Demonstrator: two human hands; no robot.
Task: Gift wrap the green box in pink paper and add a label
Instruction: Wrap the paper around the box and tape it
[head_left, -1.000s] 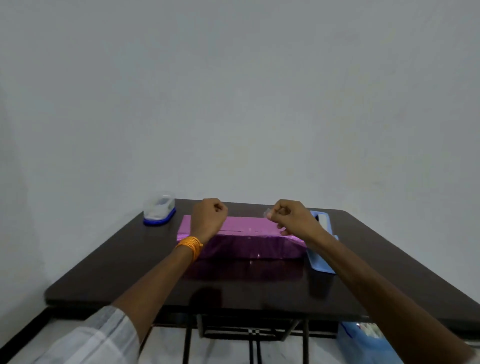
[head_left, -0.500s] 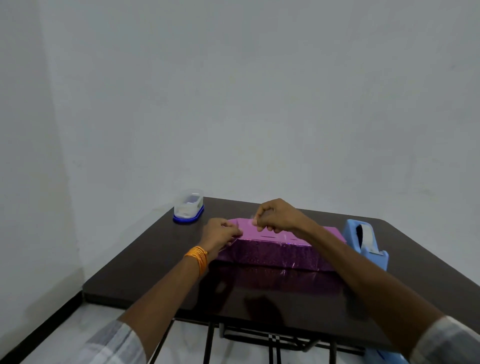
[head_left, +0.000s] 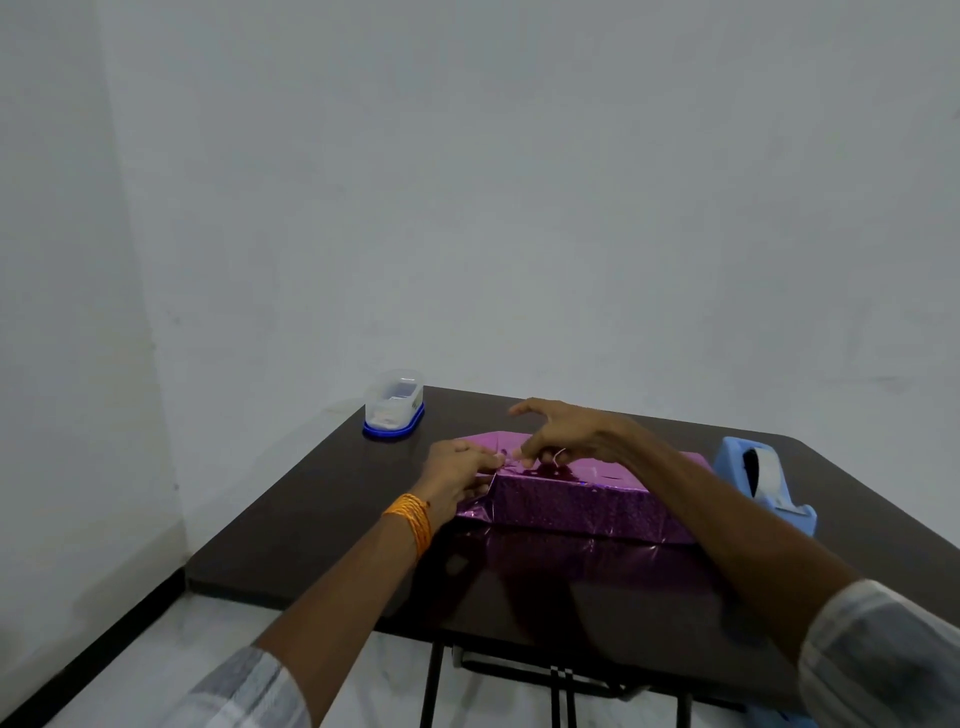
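The box (head_left: 576, 506) lay on the table (head_left: 322, 525), pink paper (head_left: 623, 470) already covering its top and near side. The left hand (head_left: 457, 475) gripped the folded end flap. Just beside it, the right hand (head_left: 566, 434) pinched the top seam; whether it held tape was unclear. Taping the ends and labelling apparently remained.

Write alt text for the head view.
On a dark table, the left hand grips the left end of a pink-wrapped box while the right hand pinches at its top edge nearby. A blue tape dispenser stands to the box's right.
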